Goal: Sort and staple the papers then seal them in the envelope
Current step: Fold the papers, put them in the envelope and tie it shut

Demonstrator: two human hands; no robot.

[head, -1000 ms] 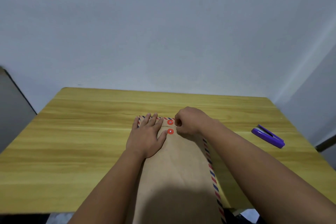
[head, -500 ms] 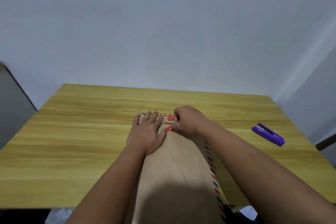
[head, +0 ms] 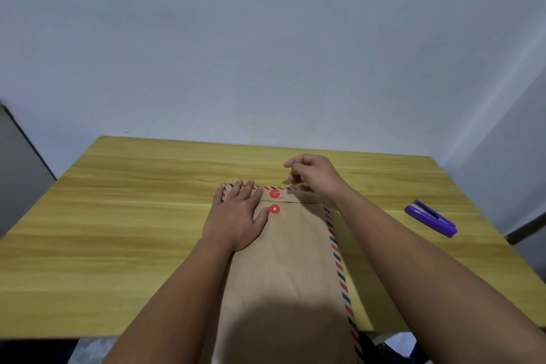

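A brown envelope [head: 292,260] with a red and blue striped border lies lengthwise on the wooden table [head: 133,230], its flap folded down at the far end. Two red button discs sit there, one on the flap [head: 274,193] and one below it [head: 274,209]. A thin white string [head: 285,194] runs from the flap disc up to my right hand [head: 314,176], which pinches it just beyond the envelope's far edge. My left hand [head: 236,216] lies flat on the envelope's far left corner, fingers spread. No papers show.
A purple stapler [head: 430,217] lies at the right of the table, near its right edge. A grey wall stands behind the table. A dark object [head: 17,162] borders the left side. The envelope's near end hangs over the table's front edge.
My right hand has lifted off the red discs and moved away and to the right, drawing the string out. Both discs now show. The left hand has stayed put.
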